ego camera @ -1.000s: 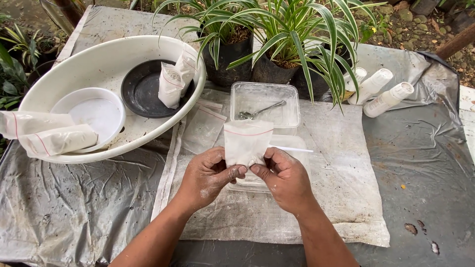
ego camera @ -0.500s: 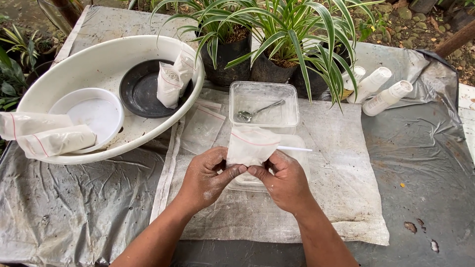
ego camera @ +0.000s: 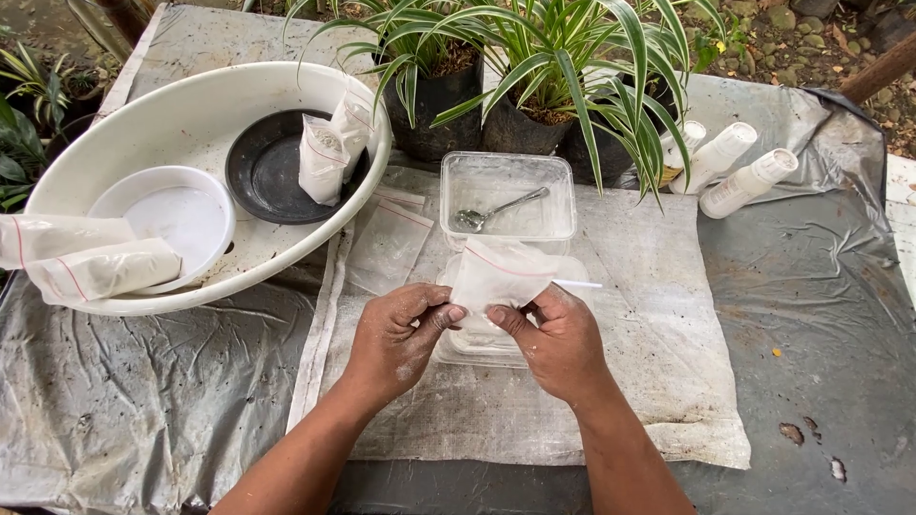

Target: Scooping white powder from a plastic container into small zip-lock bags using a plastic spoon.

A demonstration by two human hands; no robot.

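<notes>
Hiding under both hands point(ego camera: 482, 329): clear container point(ego camera: 477, 345), contents indistinct.

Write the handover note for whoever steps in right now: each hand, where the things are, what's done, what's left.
Left hand: pinches the lower left edge of the small plastic bag of white powder.
Right hand: pinches the same bag's lower right edge, above a clear lid on the woven cloth.
Clear container with a spoon stands behind the bag; empty bags lie left of it.
Done: filled bags sit in the white basin, two on its black dish, two on its left rim.
Left: the held bag is not yet in the basin; the empty bags are unfilled.
</notes>
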